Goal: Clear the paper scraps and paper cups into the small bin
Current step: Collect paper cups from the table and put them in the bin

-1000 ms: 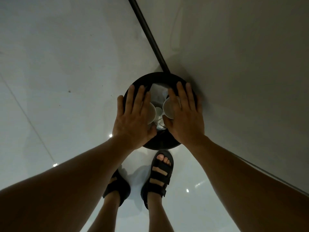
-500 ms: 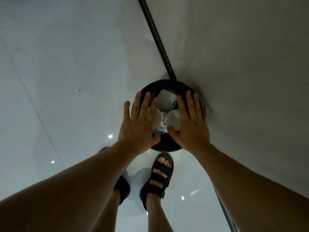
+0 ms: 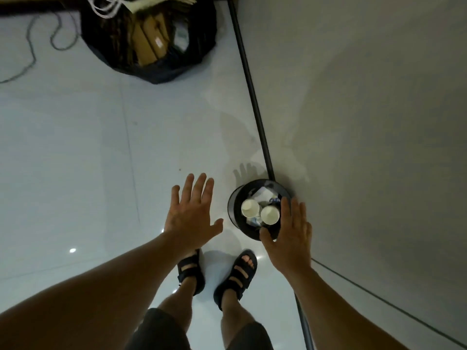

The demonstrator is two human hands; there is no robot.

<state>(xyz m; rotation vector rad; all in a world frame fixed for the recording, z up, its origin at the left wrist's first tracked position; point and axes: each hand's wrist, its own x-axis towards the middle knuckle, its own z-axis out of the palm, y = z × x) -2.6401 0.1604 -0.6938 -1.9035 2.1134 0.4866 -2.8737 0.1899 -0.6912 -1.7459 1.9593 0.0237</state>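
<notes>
Floor: I saw pale glossy tiles (image 3: 75, 147) that met a grey wall (image 3: 366, 97) along a dark skirting strip (image 3: 249, 79).
Far end: a black bag (image 3: 106, 39) held cardboard boxes (image 3: 149, 39), and a cable (image 3: 30, 54) lay beside it.
Small bin (image 3: 231, 210): black and round, it stood at the floor's edge against the wall.
Contents: two white paper cups (image 3: 250, 207) sat mouth-up, side by side, on crumpled paper scraps (image 3: 262, 193).
Hands: the left hand (image 3: 193, 210) was spread flat, apart from the bin. The right hand (image 3: 290, 236) was straight-fingered over the near rim and held nothing.
</notes>
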